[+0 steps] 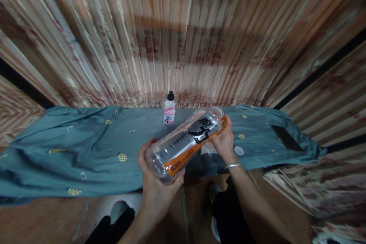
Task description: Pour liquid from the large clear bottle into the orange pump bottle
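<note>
Slanting lengthwise from the left hand (155,186) gripping its base, the clear plastic bottle (184,144) points mouth-end toward the gripping right hand (224,141).

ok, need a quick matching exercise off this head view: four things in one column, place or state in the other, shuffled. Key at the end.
Things
1. large clear bottle
2. small bottle
3. dark phone-like slab
4. pale disc

Place or state
A. lying toward the right end of the teal cloth
B. tilted, held by the left hand and right hand
C. lying flat, close beside the right wrist in the picture
D. standing upright near the cloth's back edge

Pairs: 1-B, 2-D, 3-A, 4-C
</note>
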Demonstrator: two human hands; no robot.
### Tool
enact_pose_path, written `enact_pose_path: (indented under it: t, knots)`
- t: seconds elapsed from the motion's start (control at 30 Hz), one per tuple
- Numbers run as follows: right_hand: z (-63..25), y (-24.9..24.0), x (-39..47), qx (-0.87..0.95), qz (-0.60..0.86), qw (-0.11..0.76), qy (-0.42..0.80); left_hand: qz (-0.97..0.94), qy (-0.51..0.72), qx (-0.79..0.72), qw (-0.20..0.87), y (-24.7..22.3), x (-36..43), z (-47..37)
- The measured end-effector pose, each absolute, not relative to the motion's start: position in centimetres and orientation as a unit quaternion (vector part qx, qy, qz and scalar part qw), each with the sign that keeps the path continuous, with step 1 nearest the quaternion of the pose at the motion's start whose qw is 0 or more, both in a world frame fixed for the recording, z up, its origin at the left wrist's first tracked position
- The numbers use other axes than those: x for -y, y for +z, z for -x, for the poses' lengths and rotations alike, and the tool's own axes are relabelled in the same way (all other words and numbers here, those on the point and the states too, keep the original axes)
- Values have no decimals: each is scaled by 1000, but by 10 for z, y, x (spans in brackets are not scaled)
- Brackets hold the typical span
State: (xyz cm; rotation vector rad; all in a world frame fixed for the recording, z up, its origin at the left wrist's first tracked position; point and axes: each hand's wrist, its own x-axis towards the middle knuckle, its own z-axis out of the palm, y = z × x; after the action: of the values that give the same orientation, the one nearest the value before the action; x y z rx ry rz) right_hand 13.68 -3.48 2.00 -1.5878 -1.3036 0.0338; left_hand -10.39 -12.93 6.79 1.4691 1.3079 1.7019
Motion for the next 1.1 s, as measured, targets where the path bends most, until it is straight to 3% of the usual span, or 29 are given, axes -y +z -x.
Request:
enact_pose_path:
  t: [1.1]
  knots:
    - [-135, 20, 35, 545, 657, 522, -5, -543, 632, -481, 270, 72, 128, 104]
